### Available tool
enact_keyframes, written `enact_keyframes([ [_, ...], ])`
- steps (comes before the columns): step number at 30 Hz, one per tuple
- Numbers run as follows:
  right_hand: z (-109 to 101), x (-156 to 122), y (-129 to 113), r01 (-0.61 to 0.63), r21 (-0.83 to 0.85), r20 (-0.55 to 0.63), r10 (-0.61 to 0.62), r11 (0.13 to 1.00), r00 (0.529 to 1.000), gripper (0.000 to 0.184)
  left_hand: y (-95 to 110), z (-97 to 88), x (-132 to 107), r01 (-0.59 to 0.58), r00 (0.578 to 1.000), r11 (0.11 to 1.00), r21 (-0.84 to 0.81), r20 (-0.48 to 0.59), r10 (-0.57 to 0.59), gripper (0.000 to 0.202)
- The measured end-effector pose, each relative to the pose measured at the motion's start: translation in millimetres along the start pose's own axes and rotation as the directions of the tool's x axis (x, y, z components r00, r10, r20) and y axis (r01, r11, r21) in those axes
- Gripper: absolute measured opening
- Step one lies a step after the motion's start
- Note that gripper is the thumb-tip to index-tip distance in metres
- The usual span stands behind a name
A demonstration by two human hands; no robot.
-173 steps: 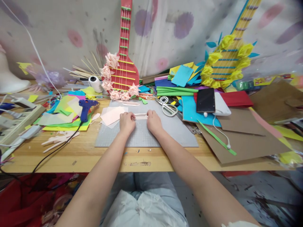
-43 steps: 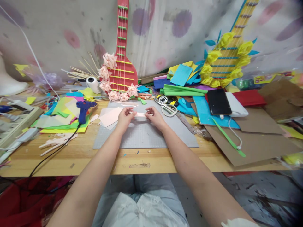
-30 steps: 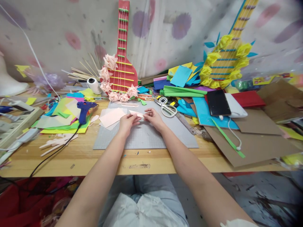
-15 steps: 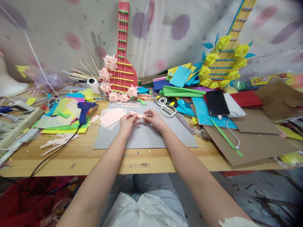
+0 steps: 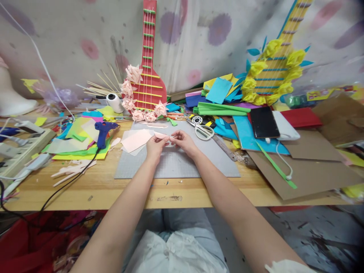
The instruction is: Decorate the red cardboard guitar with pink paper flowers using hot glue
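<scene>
Over the grey cutting mat (image 5: 199, 163) my left hand (image 5: 155, 146) and my right hand (image 5: 183, 141) meet, both pinching one small pale pink paper strip (image 5: 161, 135). The strip's left end sticks up and out past my left thumb; the rest is hidden between my fingers. Loose pale pink paper sheets (image 5: 135, 139) lie on the mat just left of my hands. White-handled scissors (image 5: 202, 130) rest on the mat's far right corner.
A blue glue gun (image 5: 101, 132) lies on coloured paper at the left, its black cord trailing off the table edge. A red paper guitar (image 5: 148, 76) with pink flowers leans on the wall. A black phone (image 5: 264, 122), ruler, brown cardboard (image 5: 307, 170) and foam sheets crowd the right.
Earlier the strip lay flat on the mat under both hands. It is now lifted, and my hands have come together, folding it shorter between my fingertips.
</scene>
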State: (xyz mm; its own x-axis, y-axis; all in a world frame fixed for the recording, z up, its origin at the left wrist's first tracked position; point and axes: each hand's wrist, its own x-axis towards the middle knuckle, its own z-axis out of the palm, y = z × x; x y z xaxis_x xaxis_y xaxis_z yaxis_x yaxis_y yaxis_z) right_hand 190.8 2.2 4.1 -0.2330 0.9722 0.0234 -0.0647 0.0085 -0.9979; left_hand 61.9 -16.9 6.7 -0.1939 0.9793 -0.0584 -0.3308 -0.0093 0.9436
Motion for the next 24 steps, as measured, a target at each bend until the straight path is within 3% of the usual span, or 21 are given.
enact_keyframes([
  [10, -2.4, -3.3, -0.7, 0.013, -0.081, 0.017, -0.012, 0.997, 1.0, 0.032, -0.3, -3.8, -0.8, -0.076, 0.996, 0.991, 0.111, -0.029, 0.08, 0.031],
  [18, -5.2, -2.0, 0.4, -0.003, -0.124, 0.033, 0.007, 0.992, 0.999, 0.029, 0.9, -4.8, -1.9, -0.053, 0.998, 0.991, 0.124, -0.025, 0.057, 0.031],
  [24, -5.8, -3.4, 0.4, -0.023, -0.117, 0.039, 0.028, 0.993, 0.999, 0.029, 2.9, -4.0, -2.8, -0.012, 1.0, 0.993, 0.121, 0.002, 0.012, 0.044],
])
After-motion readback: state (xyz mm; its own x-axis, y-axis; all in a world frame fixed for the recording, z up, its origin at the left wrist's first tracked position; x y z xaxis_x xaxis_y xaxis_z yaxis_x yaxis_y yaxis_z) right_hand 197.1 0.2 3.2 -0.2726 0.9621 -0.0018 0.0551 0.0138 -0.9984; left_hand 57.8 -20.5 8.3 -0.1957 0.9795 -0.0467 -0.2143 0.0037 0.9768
